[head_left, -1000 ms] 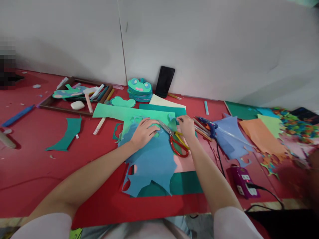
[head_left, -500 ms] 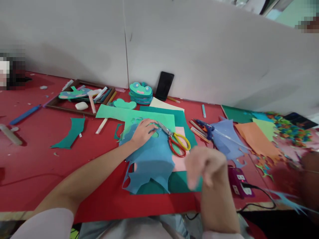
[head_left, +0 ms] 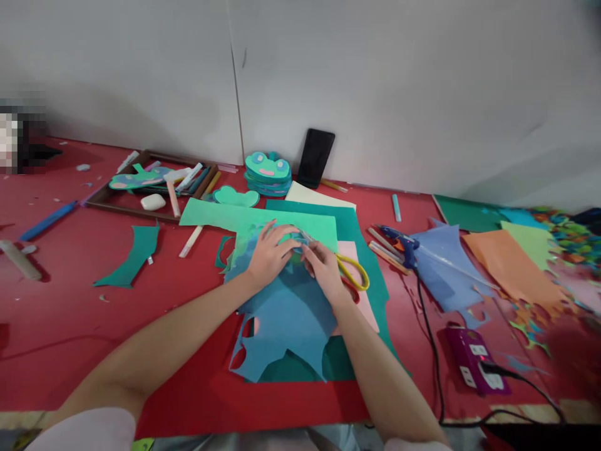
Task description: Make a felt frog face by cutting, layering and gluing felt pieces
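My left hand (head_left: 275, 255) rests over the stacked craft sheets, fingertips closed on a small blue cut piece (head_left: 298, 245). Close against it, my right hand (head_left: 323, 268) pinches at the same piece; its fingertips partly cover it. Under my hands lies a blue sheet (head_left: 286, 326) with ragged cut edges. Scissors with a yellow handle loop (head_left: 357, 275) and a red one lie beneath and beside my right hand, blades mostly hidden. A light green sheet (head_left: 211, 213), a pink sheet (head_left: 369, 307) and a dark green sheet (head_left: 375, 282) are layered around.
A brown frame tray (head_left: 106, 203) of markers stands at the left. Behind are stacked frog faces (head_left: 267, 172) and a phone (head_left: 316, 158) leaning on the wall. To the right lie a glue gun (head_left: 406, 247), a purple power strip (head_left: 474, 360) with a cable, and an orange sheet (head_left: 511, 263).
My right hand, blurred at the lower right before, has moved up and left to meet my left hand at the small blue piece. The view has shifted slightly.
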{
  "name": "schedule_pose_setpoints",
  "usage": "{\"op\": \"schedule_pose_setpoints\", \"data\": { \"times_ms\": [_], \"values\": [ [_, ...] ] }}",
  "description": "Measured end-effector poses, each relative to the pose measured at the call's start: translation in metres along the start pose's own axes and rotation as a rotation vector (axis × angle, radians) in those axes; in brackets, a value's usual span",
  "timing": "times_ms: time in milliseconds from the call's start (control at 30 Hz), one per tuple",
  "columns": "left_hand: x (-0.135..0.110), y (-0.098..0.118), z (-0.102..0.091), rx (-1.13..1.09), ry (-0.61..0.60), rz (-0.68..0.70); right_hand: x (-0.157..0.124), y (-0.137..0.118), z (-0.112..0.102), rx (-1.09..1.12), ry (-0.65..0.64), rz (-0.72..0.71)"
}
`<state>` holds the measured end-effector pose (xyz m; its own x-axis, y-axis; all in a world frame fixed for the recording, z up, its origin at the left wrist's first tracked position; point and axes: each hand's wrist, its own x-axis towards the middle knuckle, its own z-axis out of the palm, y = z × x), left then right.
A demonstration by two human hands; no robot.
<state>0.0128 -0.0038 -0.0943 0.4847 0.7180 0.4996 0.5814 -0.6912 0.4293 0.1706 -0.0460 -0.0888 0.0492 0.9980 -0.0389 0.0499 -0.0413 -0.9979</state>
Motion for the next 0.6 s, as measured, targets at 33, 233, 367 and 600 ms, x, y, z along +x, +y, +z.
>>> {"op": "schedule_pose_setpoints", "data": {
  "times_ms": [33, 233, 367, 600],
  "values": [
    [0.001, 0.001, 0.0, -0.015, 0.004, -0.002, 0.0, 0.001, -0.001, 0.006, 0.011, -0.013],
    [0.004, -0.003, 0.007, -0.387, 0.104, -0.193, 0.003, 0.01, -0.004, 0.054, 0.084, -0.031],
    [0.005, -0.008, 0.009, -0.601, -0.026, -0.348, 0.003, 0.011, -0.006, 0.035, 0.064, -0.025],
    [0.007, -0.01, 0.011, -0.626, -0.103, -0.345, 0.001, 0.01, -0.005, 0.04, 0.044, -0.027]
  ]
}}
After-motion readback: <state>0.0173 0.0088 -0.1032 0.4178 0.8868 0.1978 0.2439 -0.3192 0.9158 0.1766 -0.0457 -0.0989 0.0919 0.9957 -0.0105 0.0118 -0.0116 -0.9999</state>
